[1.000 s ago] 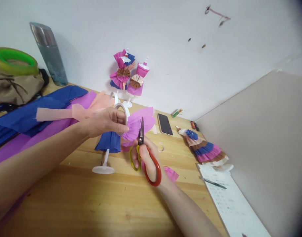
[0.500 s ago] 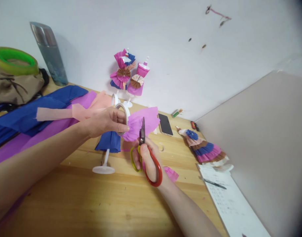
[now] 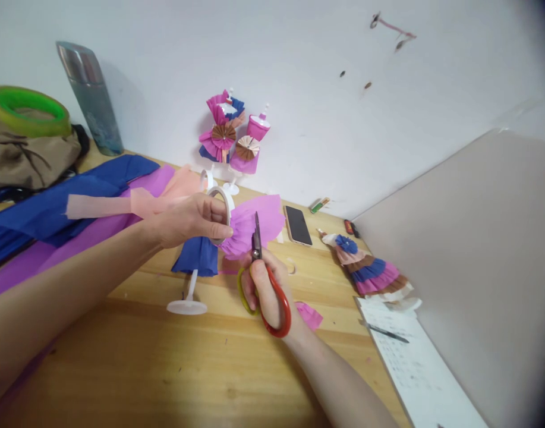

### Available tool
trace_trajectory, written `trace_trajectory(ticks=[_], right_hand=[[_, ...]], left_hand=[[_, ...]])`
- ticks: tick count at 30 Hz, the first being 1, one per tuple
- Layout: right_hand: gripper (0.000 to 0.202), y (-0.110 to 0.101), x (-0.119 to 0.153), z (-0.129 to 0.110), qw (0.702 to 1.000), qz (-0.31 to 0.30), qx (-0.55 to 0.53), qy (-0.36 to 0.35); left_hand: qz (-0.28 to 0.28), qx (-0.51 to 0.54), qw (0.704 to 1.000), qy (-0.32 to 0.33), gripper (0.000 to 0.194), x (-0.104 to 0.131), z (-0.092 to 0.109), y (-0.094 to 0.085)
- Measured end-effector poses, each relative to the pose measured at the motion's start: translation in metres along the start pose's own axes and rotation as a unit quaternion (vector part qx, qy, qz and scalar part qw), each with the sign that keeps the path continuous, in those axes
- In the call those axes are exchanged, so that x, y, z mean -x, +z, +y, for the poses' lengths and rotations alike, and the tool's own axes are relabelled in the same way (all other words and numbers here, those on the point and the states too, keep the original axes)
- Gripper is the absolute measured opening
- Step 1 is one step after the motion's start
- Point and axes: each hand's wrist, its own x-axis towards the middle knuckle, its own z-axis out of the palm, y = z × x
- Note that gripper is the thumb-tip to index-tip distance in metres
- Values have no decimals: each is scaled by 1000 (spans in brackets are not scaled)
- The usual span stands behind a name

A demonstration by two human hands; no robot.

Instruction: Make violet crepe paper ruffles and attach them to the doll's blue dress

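Note:
My left hand (image 3: 194,220) is closed, with a roll of white tape (image 3: 229,205) hooked about its fingers and the gathered end of pink-purple crepe paper (image 3: 267,220) pinched at the fingertips. The paper fans out to the right. In my right hand (image 3: 270,285) is a pair of scissors (image 3: 284,309) with one red and one yellow handle loop. Their dark blades point up across the fanned paper and look nearly closed. Below my left hand, a small white stand (image 3: 187,307) carries a blue paper skirt (image 3: 196,257), its upper part hidden by the hand.
Blue crepe paper (image 3: 107,178) and other sheets lie at left. Two decorated mini dress forms (image 3: 223,134) stand by the wall. A phone (image 3: 298,226), a layered paper dress (image 3: 370,267) and a written sheet (image 3: 410,356) with a pen (image 3: 388,333) are at right.
The scissors' handles have come slightly closer together, and the blades have shifted a little left. The crepe paper's right edge has drawn slightly left. My left hand stays in place.

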Motion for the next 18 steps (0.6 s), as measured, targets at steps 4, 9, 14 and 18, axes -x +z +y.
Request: trace_trajectory(ticks=[4,9,14,18], right_hand=[[46,2,0,-2,1000,8,15,6],[44,0,2,1,1000,1,8,3],[40,-2,2,1,999,-36,-23,-29],[40,-3,2,-3,998,-50,-12,-35]], left_hand=[[16,-6,1000,-3,20,1,1,-2],[11,-17,1000,-3,23,3,-1,-6],[3,-19,1000,-5,23,3,-1,-7],[-11,-20,1000,9,22,3,1,-7]])
